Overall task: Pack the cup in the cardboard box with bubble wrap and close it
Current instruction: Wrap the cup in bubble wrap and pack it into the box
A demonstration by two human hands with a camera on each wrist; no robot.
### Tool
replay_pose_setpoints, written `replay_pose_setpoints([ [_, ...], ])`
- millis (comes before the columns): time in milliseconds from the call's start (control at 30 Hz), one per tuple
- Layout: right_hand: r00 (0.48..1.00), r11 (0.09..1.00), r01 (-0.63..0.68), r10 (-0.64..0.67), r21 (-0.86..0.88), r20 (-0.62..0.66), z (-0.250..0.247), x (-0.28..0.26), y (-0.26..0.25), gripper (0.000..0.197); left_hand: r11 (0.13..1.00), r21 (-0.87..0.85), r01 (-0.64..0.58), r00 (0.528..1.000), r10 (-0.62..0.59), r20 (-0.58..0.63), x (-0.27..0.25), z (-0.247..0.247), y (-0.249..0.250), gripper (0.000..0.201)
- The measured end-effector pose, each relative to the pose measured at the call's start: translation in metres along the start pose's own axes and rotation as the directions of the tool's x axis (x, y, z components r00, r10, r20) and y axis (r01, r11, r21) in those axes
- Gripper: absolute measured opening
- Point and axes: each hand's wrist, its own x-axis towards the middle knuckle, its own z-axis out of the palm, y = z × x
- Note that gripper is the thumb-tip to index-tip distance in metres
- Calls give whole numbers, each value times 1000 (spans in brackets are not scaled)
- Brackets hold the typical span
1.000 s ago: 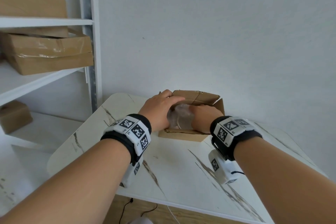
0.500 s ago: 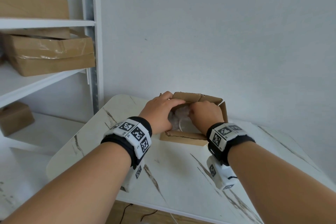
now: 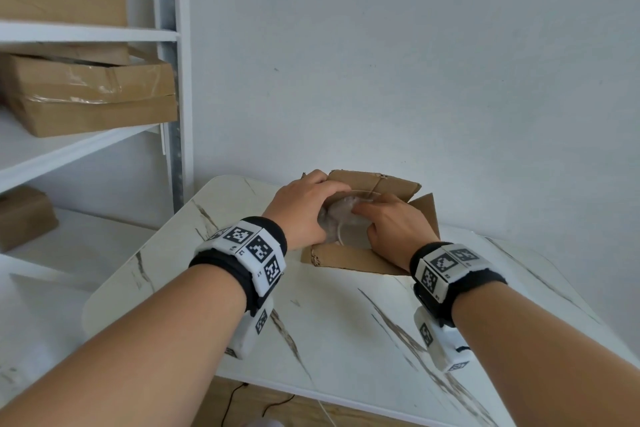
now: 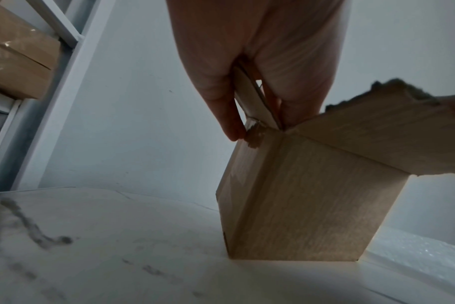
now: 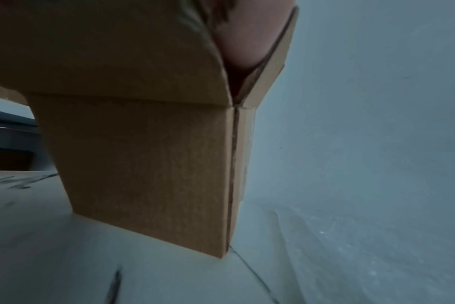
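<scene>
A small open cardboard box (image 3: pixel 349 257) stands on the marble-look table (image 3: pixel 329 322) near the wall. A clear bubble-wrap bundle (image 3: pixel 341 218) sits in its mouth; the cup inside cannot be made out. My left hand (image 3: pixel 304 208) curls over the bundle from the left. In the left wrist view, the left hand (image 4: pixel 208 51) has its thumb outside the box (image 4: pixel 299 205) and its fingers inside, with the left flap between them. My right hand (image 3: pixel 394 225) curls onto the bundle from the right. The right hand (image 5: pixel 242 37) shows between the flaps of the box (image 5: pixel 148 164).
A white shelf unit (image 3: pixel 173 80) stands left of the table and carries several taped cardboard boxes (image 3: pixel 90 97). The wall rises just behind the box. Dark cables (image 3: pixel 242 395) lie on the floor under the table's front edge.
Both hands have stayed at the box. The right hand has slid left and up over the bundle, so its fingers now lie on top of it.
</scene>
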Motion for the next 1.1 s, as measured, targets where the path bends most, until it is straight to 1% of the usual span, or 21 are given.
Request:
replay_pose_setpoints([
  [100,998,1000,-6,5,5,67,-1,2,0,50,1000,4,-8,1000,8,-11,-1,1,0,67],
  [233,989,999,34,-37,28,140,-5,7,-2,47,1000,16,-17,1000,17,-3,0,0,1,64],
  [300,985,1000,26,-28,14,172,-9,10,-5,49,999,30,-22,1000,22,9,2,0,1,67],
  [433,957,999,16,-3,-43,290,-19,19,-11,48,999,32,-14,1000,13,28,7,0,0,69],
  [533,956,991,70,-34,-115,291,-20,28,-14,44,999,37,-1,999,-1,42,12,-1,-3,71],
  [600,965,977,121,-75,-174,253,-19,33,-11,41,1000,16,22,998,-22,61,17,-2,-5,73],
  [667,971,971,147,-107,-186,212,-20,37,-7,38,999,-10,37,996,-36,82,22,-2,-8,72],
  [700,970,971,148,-106,-187,217,-21,38,-4,37,999,-15,41,995,-39,92,25,-2,-10,73],
  [767,953,983,104,-55,-154,297,-23,40,0,39,999,-3,51,991,-51,125,31,0,-14,77],
  [867,908,995,41,-1,-87,418,-23,48,0,43,998,20,57,983,-60,176,41,-1,-17,81],
  [1000,837,990,39,43,-138,545,-14,69,-4,43,998,34,45,976,-51,212,48,0,-21,83],
  [1067,830,993,9,57,-116,555,-6,75,-5,44,999,28,44,977,-49,208,50,1,-22,82],
  [1100,840,997,-20,55,-70,540,-3,77,-5,44,999,23,41,979,-45,200,50,1,-22,81],
])
